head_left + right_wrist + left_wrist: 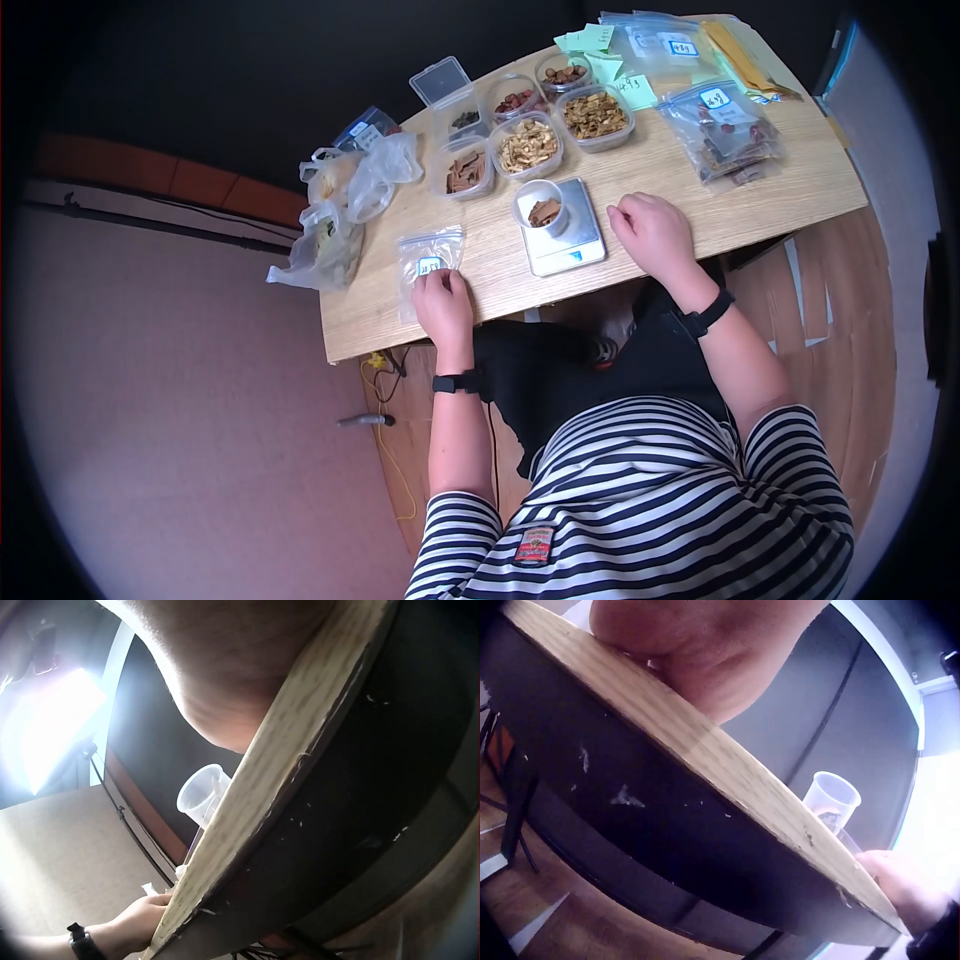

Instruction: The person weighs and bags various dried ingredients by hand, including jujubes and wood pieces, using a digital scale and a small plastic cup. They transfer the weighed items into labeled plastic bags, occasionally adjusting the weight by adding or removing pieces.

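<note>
In the head view my left hand (443, 305) rests on a clear zip bag (412, 255) with a blue-edged label, its fingers at the label. The left wrist view shows mainly the heel of that hand on the table. Right of it, a digital scale (572, 256) bears a clear plastic cup (521, 203) with brown bark pieces (544, 212) inside. Beside the scale my right hand (655, 237) lies on the table, fingers loosely curled, with nothing visible in it. Its palm side is hidden from the head camera.
Behind the scale stand several clear tubs, among them ones with bark strips (466, 172), pale slices (527, 146) and yellowish pieces (595, 114). Plastic bags (335, 245) lie at the left edge. Filled zip bags (722, 135) and green notes (636, 92) are at the back right.
</note>
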A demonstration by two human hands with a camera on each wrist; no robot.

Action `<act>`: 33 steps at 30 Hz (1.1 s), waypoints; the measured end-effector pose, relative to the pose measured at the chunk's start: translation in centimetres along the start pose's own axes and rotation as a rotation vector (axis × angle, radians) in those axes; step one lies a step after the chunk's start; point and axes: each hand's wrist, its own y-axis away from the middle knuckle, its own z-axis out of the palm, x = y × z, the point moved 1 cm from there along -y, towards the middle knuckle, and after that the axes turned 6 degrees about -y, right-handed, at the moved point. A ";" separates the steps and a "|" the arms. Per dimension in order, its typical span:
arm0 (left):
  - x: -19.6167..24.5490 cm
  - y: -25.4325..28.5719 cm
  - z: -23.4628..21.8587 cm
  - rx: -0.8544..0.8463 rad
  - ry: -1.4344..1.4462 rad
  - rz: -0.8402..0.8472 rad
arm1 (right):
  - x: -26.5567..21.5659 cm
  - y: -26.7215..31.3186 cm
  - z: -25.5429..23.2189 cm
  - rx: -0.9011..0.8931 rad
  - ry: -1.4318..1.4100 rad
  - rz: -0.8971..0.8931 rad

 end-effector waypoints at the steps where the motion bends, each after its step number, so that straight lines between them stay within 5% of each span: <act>1: -0.3 0.2 0.1 0.001 0.024 0.037 | 0.0 0.0 0.0 -0.006 -0.001 0.004; 8: 0.6 5.4 -2.6 0.092 0.435 0.080 | -0.3 0.4 -1.0 -0.019 -0.147 0.085; 10: 1.4 7.5 -3.7 0.096 0.459 0.110 | -1.1 1.9 -1.3 -0.171 -0.486 0.373; 11: 1.8 8.6 -4.0 0.102 0.483 0.180 | -0.7 3.3 -0.1 -0.208 -0.598 0.275; 14: 2.5 11.2 -4.5 0.067 0.475 0.392 | -5.4 4.8 -1.0 -0.597 -0.831 0.531; 17: 3.4 12.9 -4.7 0.008 0.457 0.539 | -7.2 4.4 -0.4 -0.761 -0.960 0.760; 23: 4.5 13.6 -5.2 -0.085 0.440 0.581 | -5.6 5.9 3.5 -0.844 -0.822 0.497; 28: 5.0 13.3 -5.3 -0.251 0.752 0.006 | -8.2 7.1 2.2 -0.723 -0.997 0.401; 33: 6.5 12.2 -5.4 -0.344 0.850 -0.098 | -10.1 7.3 1.9 -0.633 -0.782 0.057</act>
